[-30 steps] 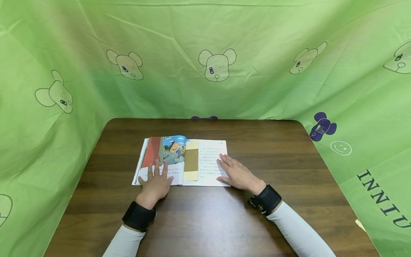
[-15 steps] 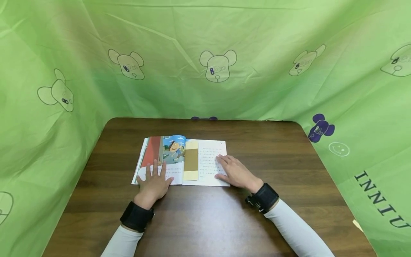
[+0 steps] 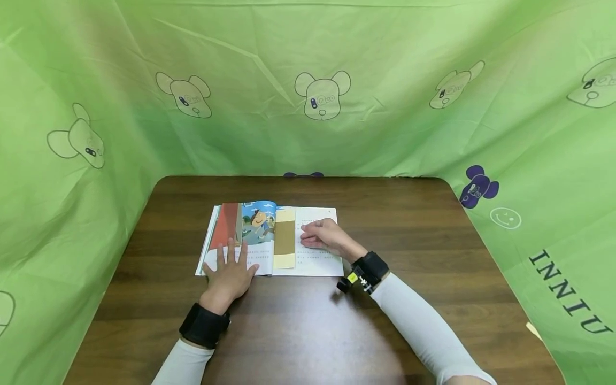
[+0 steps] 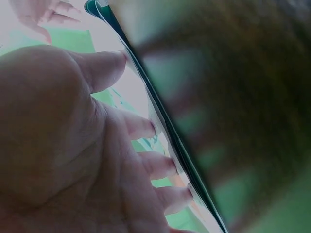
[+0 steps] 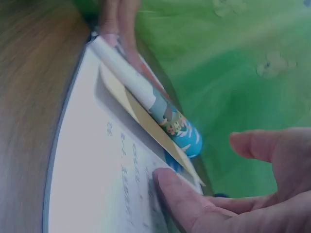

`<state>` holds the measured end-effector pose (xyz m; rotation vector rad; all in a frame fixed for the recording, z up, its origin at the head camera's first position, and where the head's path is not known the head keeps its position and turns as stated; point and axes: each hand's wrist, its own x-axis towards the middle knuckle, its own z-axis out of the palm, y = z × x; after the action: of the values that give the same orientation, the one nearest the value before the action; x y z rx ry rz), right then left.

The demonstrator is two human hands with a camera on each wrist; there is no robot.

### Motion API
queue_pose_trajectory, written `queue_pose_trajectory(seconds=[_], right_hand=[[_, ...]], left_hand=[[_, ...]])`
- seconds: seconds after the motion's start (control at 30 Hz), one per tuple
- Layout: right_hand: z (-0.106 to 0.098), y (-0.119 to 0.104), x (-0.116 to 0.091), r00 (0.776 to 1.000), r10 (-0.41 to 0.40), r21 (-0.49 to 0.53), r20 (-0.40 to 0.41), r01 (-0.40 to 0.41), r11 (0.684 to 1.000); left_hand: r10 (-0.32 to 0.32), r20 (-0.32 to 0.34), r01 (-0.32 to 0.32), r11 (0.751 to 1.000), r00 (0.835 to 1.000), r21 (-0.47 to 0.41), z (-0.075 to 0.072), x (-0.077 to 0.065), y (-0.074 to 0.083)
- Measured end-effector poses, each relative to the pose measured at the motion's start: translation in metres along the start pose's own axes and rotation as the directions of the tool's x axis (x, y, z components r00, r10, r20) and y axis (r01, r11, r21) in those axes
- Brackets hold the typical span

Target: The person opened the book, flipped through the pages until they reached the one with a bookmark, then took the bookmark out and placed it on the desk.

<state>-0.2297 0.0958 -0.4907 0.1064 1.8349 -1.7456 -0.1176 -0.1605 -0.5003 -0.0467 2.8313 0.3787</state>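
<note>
An open picture book (image 3: 317, 266) lies on the table, a cartoon child on its left page and printed text on its right. Along the centre fold sits a cream strip with a gold-brown band (image 3: 285, 238), like a bookmark; in the right wrist view one edge of this strip (image 5: 138, 116) stands off the page. My left hand (image 3: 228, 278) rests on the lower left page with fingers spread. Over the right page, close beside the strip, is my right hand (image 3: 327, 235). One fingertip (image 5: 167, 182) touches the page, and a gap separates it from the opposite digit.
The brown wooden table (image 3: 308, 331) extends around the book. A green cloth (image 3: 250, 133) with bear-like faces hangs behind and along both sides. Black bands with cameras (image 3: 370, 269) are strapped on both wrists. A small pale piece (image 3: 533, 330) shows at the right edge.
My right hand has moved left from the outer part of the right page to near the strip, and its fingers have drawn together. My left hand stays on the left page.
</note>
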Motion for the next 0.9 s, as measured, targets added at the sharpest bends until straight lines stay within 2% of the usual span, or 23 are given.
queue_pose_trajectory(seconds=[0.07,0.1,0.23,0.33,0.53,0.7,0.9], right_hand=[[0.001,-0.001,0.007,0.999,0.040,0.121,0.024,-0.043,0.992],[0.001,0.000,0.010,0.998,0.054,0.149,0.031,-0.058,0.987],[0.006,0.001,0.018,0.996,0.069,0.188,0.052,-0.078,0.979],[0.012,0.002,0.023,0.997,0.064,0.157,0.041,-0.070,0.985],[0.026,0.007,0.033,0.999,0.029,0.040,-0.042,-0.028,0.999],[0.032,0.009,0.038,0.996,0.005,-0.036,-0.093,-0.008,0.999],[0.034,0.009,0.041,0.991,-0.007,-0.080,-0.132,-0.004,0.997]], left_hand=[[0.000,-0.004,0.000,1.000,1.000,0.002,-0.001,0.000,0.000],[0.002,-0.005,-0.002,1.000,1.000,0.001,-0.001,0.000,0.000],[0.003,-0.006,-0.003,1.000,1.000,0.001,0.000,-0.001,0.000],[0.004,-0.009,-0.004,1.000,1.000,-0.002,0.000,-0.002,0.000],[0.012,-0.024,-0.012,1.000,1.000,0.006,0.002,-0.002,0.000],[0.008,-0.020,-0.008,1.000,1.000,0.006,0.002,-0.001,0.000],[0.009,-0.028,-0.008,1.000,1.000,0.008,0.003,-0.001,0.000]])
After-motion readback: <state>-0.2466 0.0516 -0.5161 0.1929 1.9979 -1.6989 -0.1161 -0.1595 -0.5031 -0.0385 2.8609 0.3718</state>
